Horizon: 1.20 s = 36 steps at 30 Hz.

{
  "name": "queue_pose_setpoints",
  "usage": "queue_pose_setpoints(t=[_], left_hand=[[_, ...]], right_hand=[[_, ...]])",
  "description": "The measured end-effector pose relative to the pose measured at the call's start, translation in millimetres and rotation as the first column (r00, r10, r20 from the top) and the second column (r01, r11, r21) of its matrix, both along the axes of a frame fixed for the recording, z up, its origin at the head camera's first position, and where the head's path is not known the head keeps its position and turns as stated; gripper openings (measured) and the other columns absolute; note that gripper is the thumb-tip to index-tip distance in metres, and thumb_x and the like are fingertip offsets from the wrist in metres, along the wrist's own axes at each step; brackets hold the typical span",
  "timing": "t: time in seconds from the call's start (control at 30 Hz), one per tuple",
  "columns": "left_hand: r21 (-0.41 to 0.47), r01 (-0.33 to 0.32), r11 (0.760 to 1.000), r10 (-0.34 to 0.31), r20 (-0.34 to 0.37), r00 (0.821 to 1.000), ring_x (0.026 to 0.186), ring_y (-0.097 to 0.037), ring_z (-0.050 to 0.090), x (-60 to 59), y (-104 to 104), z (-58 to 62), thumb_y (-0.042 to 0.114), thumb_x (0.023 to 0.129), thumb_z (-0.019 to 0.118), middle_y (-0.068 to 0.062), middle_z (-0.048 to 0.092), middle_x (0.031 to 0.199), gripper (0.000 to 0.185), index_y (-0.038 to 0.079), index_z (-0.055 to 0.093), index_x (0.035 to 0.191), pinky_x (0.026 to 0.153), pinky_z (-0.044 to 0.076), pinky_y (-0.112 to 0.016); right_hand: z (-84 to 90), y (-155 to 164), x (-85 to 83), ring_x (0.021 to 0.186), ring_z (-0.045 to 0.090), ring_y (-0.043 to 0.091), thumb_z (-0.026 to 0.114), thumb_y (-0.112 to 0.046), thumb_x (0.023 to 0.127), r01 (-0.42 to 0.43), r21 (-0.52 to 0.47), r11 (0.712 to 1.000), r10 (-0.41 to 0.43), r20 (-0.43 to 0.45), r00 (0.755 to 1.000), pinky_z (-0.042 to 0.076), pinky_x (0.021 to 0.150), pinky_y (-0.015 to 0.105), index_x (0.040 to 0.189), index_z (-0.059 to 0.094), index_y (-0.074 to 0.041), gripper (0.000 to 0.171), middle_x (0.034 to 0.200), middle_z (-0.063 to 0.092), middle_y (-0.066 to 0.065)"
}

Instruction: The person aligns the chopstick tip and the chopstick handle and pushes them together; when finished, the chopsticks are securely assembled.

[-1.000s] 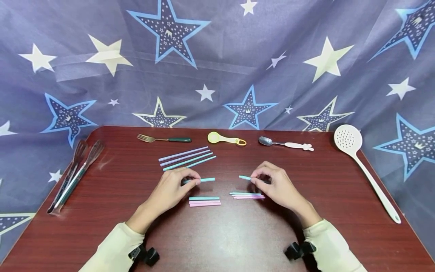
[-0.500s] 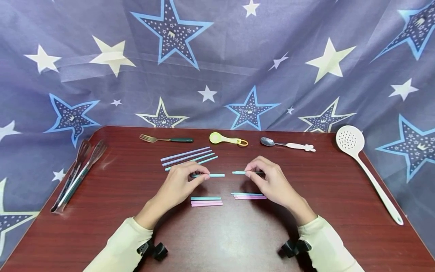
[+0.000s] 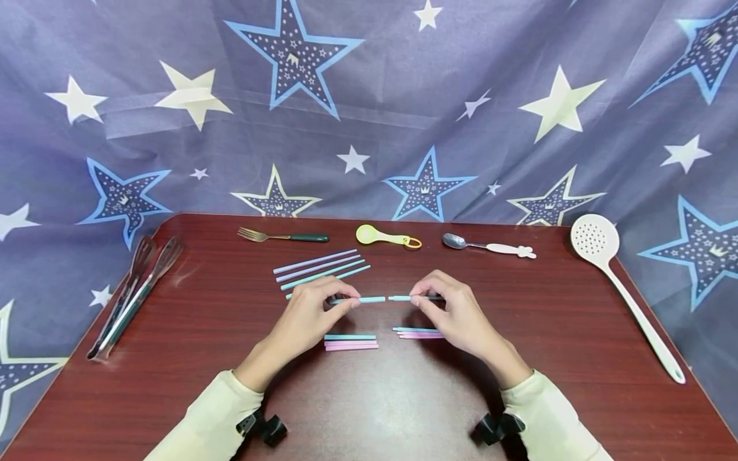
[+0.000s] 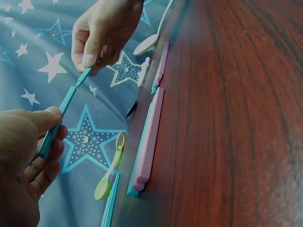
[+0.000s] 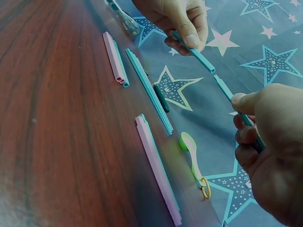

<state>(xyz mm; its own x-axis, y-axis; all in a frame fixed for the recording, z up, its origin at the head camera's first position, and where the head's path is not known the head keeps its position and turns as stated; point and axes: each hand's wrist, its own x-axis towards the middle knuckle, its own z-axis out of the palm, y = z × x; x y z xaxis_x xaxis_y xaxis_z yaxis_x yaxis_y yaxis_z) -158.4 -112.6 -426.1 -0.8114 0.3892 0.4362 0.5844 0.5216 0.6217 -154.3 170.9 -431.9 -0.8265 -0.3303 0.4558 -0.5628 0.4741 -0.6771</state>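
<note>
My left hand (image 3: 314, 310) pinches a teal chopstick half (image 3: 373, 299) between thumb and fingers; its facing end looks hollow in the right wrist view. In my right hand (image 3: 455, 314) is another teal chopstick half (image 3: 399, 298), whose facing tip (image 5: 218, 78) is narrower. Both are raised above the table, roughly in line, with a small gap between their ends. Nearer the body lie a teal piece (image 3: 349, 337) with pink pieces (image 3: 350, 346) on the left, and a teal piece (image 3: 415, 330) with pink pieces (image 3: 423, 335) on the right, partly behind the right hand.
Long purple chopsticks (image 3: 316, 260) and teal chopsticks (image 3: 323, 274) lie behind the left hand. Along the back are a fork (image 3: 309, 237), a yellow measuring spoon (image 3: 365, 234) and a spoon (image 3: 454, 241). Tongs (image 3: 132, 306) lie far left, a white skimmer (image 3: 595, 238) far right.
Both hands have moved inward, bringing the two teal halves from well apart to nearly end to end. The pieces lying on the table look unmoved.
</note>
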Motion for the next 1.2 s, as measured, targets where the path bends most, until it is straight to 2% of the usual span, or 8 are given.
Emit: queue_pose_setpoints(t=[0.3,0.53,0.73,0.9,1.03,1.2], left_hand=[[-0.008,0.008,1.0,-0.009,-0.016,1.0,0.073,-0.002,0.054,-1.2,2.3,-3.8,0.019,0.092,0.079,0.011,0.071,0.089,0.004,0.02,0.078,0.097,0.066,0.046,-0.021],[0.003,0.009,1.0,-0.009,-0.025,1.0,0.072,-0.002,0.054,0.0,3.7,-5.5,0.018,0.092,0.079,0.011,0.072,0.088,0.006,0.019,0.078,0.097,0.065,0.046,-0.021],[0.009,-0.005,1.0,0.005,-0.019,1.0,0.076,-0.002,0.059,1.8,5.8,-5.8,0.02,0.091,0.08,0.01,0.074,0.091,0.007,0.016,0.079,0.097,0.068,0.049,-0.023],[0.042,-0.002,0.999,0.003,-0.022,1.0,0.072,-0.002,0.057,1.4,6.2,-6.2,0.019,0.089,0.082,0.01,0.075,0.089,0.007,0.017,0.079,0.095,0.064,0.046,-0.02],[0.06,0.015,0.998,-0.012,-0.038,0.999,0.075,-0.003,0.062,0.8,6.3,-6.1,0.017,0.086,0.085,0.009,0.076,0.09,0.011,0.018,0.08,0.096,0.065,0.05,-0.025],[0.061,0.05,0.997,-0.048,-0.044,0.998,0.081,-0.005,0.066,0.9,5.4,-8.0,0.016,0.088,0.082,0.008,0.075,0.091,0.008,0.017,0.081,0.096,0.068,0.054,-0.032]], right_hand=[[-0.7,-3.2,1.1,0.082,0.058,0.006,0.075,-0.006,0.093,-0.026,-0.013,1.0,0.026,0.004,1.0,0.046,0.071,0.02,0.092,0.073,-0.016,0.01,0.089,0.067,-0.007],[-1.1,-5.8,2.0,0.081,0.057,0.007,0.075,-0.006,0.093,-0.028,-0.017,0.999,0.028,-0.002,1.0,0.047,0.069,0.023,0.092,0.073,-0.015,0.01,0.089,0.067,-0.006],[-2.4,-7.2,2.8,0.081,0.058,0.006,0.076,-0.004,0.092,-0.033,-0.011,0.999,0.033,-0.021,0.999,0.045,0.071,0.018,0.092,0.073,-0.016,0.012,0.089,0.066,-0.007],[-3.7,-6.8,2.2,0.08,0.059,0.006,0.077,-0.003,0.09,-0.026,-0.018,0.999,0.026,-0.038,0.999,0.046,0.07,0.019,0.094,0.075,-0.016,0.015,0.091,0.068,-0.006],[-3.7,-6.2,2.9,0.08,0.061,0.006,0.079,-0.002,0.088,-0.043,-0.008,0.999,0.043,-0.012,0.999,0.048,0.07,0.019,0.097,0.076,-0.016,0.017,0.093,0.069,-0.006],[-1.2,-7.4,4.5,0.081,0.062,0.005,0.079,-0.004,0.089,-0.058,0.0,0.998,0.058,0.006,0.998,0.049,0.071,0.018,0.096,0.077,-0.015,0.013,0.092,0.07,-0.006]])
